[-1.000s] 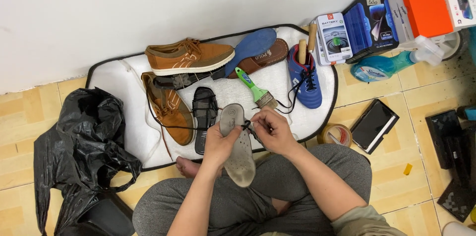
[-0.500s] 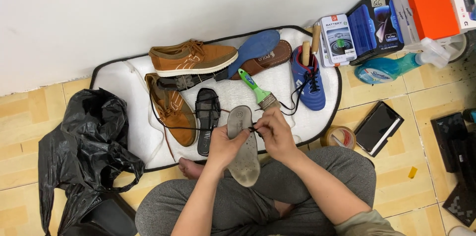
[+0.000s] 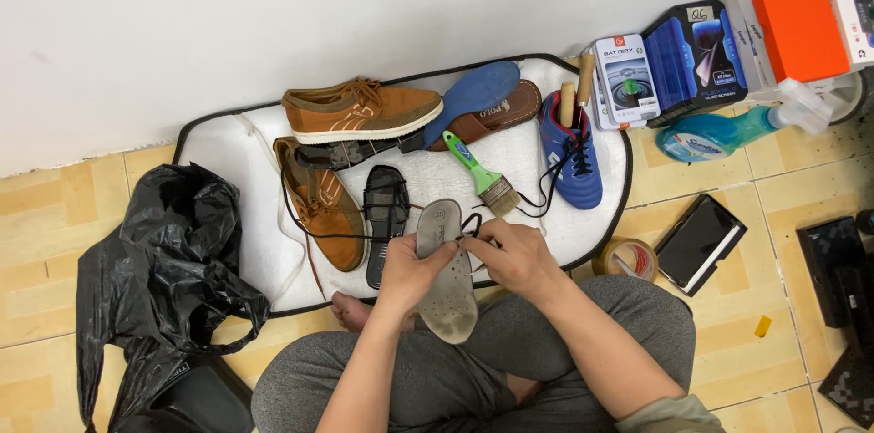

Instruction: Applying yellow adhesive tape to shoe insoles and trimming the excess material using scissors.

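left hand (image 3: 407, 274): closed round the worn grey foam insole (image 3: 446, 278), gripping its left edge, thumb on top
right hand (image 3: 514, 255): fingers pinched on a thin black shoelace (image 3: 472, 225) right at the insole's upper right edge
insole position: held above the lap, toe end pointing toward the mat, heel end over the grey trousers (image 3: 546, 351); touching both hands
lace: runs from the pinch up toward the blue lace-up sneaker (image 3: 572, 152); whether it is knotted, cannot tell
stage: insole is out of any shoe and in hand; looks like lace handling is underway, not finished; insole not yet back in a shoe
tan suede shoe, near (image 3: 320, 205): on the white padded mat (image 3: 228, 205), just left of the hands, laces loose
tan suede shoe, far (image 3: 360, 110): upright on its sole at the mat's back edge
black strappy sandal (image 3: 386, 214): flat between the near tan shoe and the insole
green-handled paint brush (image 3: 482, 176): lying untouched on the mat beyond the hands
blue insole (image 3: 473, 96) and brown insole (image 3: 496, 116): loose at the back, overlapping
off-mat: black plastic bag (image 3: 155, 278) to the left; tape roll (image 3: 626, 258), black phone (image 3: 701, 242), spray bottle (image 3: 728, 131) to the right
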